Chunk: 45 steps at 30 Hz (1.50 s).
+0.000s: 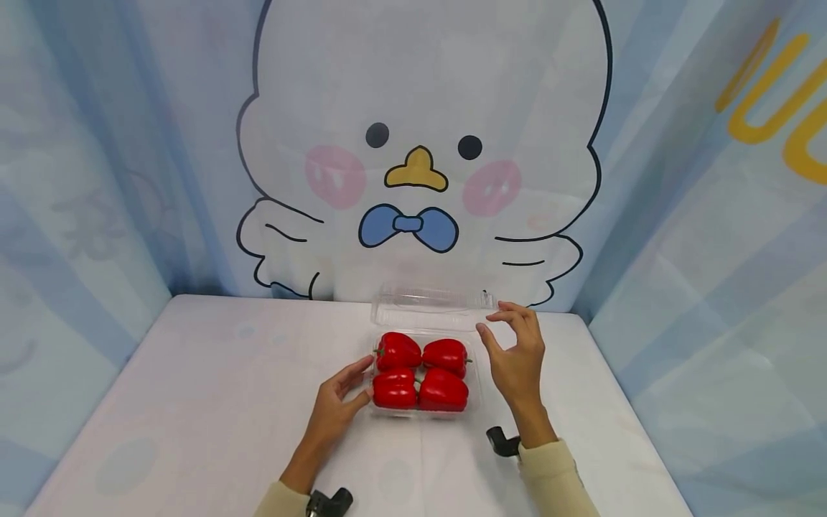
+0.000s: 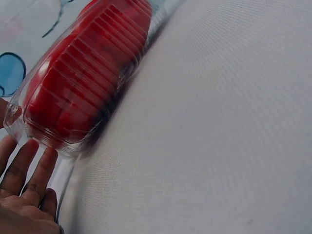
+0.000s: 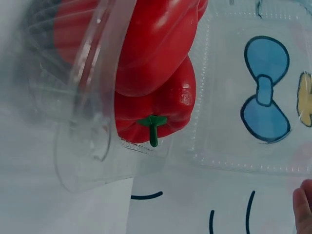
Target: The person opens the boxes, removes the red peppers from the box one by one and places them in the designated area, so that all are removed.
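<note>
Several red bell peppers (image 1: 443, 391) with green stems sit in a clear plastic clamshell container (image 1: 474, 388) on the table. Its transparent lid (image 1: 420, 317) is raised at the back, towards the curtain. At the container's left side, my left hand (image 1: 334, 402) touches the wall with extended fingertips, as the left wrist view shows those fingers (image 2: 41, 170). My right hand (image 1: 520, 355) is held beside the lid's right end, thumb and forefinger apart with nothing between them. In the right wrist view, only a bit of that hand (image 3: 304, 204) appears at the edge.
A white cloth covers the table (image 1: 213, 402). Behind it hangs a curtain (image 1: 420, 86) with a printed cartoon bird, close to the lid. More pale blue curtains (image 1: 730, 287) flank both sides. Dark camera mounts (image 1: 502, 441) are strapped at both wrists.
</note>
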Each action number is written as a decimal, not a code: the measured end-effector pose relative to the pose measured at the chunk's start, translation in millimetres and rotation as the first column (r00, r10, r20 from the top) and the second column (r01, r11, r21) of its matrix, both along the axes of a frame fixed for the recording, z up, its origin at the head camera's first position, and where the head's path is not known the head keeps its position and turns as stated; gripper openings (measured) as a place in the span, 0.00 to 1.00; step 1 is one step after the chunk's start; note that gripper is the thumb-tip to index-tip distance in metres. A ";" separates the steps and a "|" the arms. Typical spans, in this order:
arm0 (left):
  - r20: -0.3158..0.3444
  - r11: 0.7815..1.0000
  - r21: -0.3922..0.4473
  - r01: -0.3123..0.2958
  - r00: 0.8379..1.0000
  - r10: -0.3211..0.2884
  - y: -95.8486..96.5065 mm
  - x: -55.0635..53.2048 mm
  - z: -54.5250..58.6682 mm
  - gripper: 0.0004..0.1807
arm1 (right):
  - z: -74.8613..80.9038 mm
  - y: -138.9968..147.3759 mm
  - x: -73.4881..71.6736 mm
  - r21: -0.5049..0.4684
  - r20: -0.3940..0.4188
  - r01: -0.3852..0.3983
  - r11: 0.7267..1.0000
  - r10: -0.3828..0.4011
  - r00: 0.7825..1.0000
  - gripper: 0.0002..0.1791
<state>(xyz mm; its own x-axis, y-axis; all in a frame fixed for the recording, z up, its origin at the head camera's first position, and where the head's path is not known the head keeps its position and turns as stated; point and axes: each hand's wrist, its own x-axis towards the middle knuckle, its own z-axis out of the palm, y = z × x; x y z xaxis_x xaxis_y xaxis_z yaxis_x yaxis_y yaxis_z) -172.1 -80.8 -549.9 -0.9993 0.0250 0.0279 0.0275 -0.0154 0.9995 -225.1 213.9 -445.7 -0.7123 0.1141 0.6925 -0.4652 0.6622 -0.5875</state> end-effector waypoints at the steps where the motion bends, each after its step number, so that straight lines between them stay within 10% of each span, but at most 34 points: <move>1: -0.001 1.000 -0.001 -0.001 1.000 0.001 0.0 0.2 -0.1 0.31 | -0.4 0.2 -0.7 -0.001 0.003 -0.003 1.000 0.003 1.000 0.12; 28: -0.013 1.000 -0.001 -0.003 1.000 0.003 2.3 0.1 -4.2 0.31 | -19.0 5.8 -31.7 -0.167 0.116 -0.062 0.984 0.082 0.990 0.17; 45: -0.049 1.000 -0.026 -0.009 0.999 0.008 -0.1 1.4 -1.3 0.32 | -20.1 21.3 -48.1 -0.112 0.281 -0.164 0.980 0.189 0.941 0.22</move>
